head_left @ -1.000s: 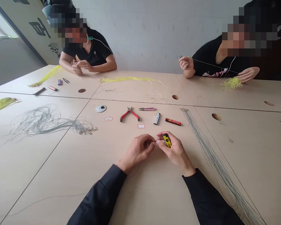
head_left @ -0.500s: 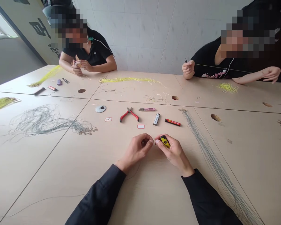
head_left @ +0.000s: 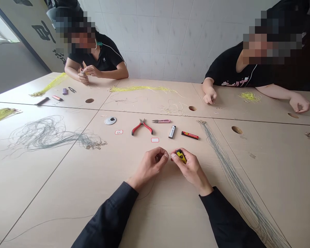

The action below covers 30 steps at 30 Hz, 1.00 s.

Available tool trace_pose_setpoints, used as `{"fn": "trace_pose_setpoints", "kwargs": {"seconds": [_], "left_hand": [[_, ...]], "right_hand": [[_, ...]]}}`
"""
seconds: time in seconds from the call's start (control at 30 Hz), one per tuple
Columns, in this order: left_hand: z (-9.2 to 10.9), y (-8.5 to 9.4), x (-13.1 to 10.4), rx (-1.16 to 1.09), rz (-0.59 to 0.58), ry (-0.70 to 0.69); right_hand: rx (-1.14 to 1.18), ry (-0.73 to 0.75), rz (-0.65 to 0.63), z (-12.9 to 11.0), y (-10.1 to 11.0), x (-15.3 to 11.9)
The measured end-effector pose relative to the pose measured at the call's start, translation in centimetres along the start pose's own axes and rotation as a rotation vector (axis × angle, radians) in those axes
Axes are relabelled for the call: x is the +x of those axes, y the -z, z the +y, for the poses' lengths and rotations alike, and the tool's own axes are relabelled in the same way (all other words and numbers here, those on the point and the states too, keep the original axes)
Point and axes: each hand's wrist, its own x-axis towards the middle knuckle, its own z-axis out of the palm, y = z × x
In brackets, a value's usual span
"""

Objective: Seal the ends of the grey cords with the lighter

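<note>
My left hand (head_left: pixel 150 166) is closed in a pinch on a thin dark thread (head_left: pixel 153 188), which trails below it toward my left sleeve. Close beside it, fingertips almost meeting, my right hand (head_left: pixel 192 169) is closed around a yellow and black lighter (head_left: pixel 181 156). Its thumb and forefinger are pinched together at the thread's end, too small to make out. Past my hands lie red-handled pliers (head_left: pixel 142 127), pink thread snips (head_left: pixel 161 121), a white lighter (head_left: pixel 172 132) and a red lighter (head_left: pixel 190 135).
Bundles of grey-green threads with metal ends lie left (head_left: pixel 54 134) and right (head_left: pixel 232 172). A round silver disc (head_left: pixel 110 120) and small red-edged labels (head_left: pixel 155 140) are nearby. Across the table, two people sit by yellow thread bundles (head_left: pixel 142 88). Round holes (head_left: pixel 237 130) pierce the tabletop.
My hands have barely moved; a tiny gap shows between their fingertips. The co-worker at right has lowered both hands to the table.
</note>
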Motion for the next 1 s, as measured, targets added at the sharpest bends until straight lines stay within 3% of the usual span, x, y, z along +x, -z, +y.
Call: {"fn": "trace_pose_setpoints", "kwargs": {"seconds": [1.0], "left_hand": [[-0.48, -0.11, 0.02, 0.074, 0.014, 0.013]], "right_hand": [[-0.078, -0.035, 0.044, 0.39, -0.43, -0.04]]}}
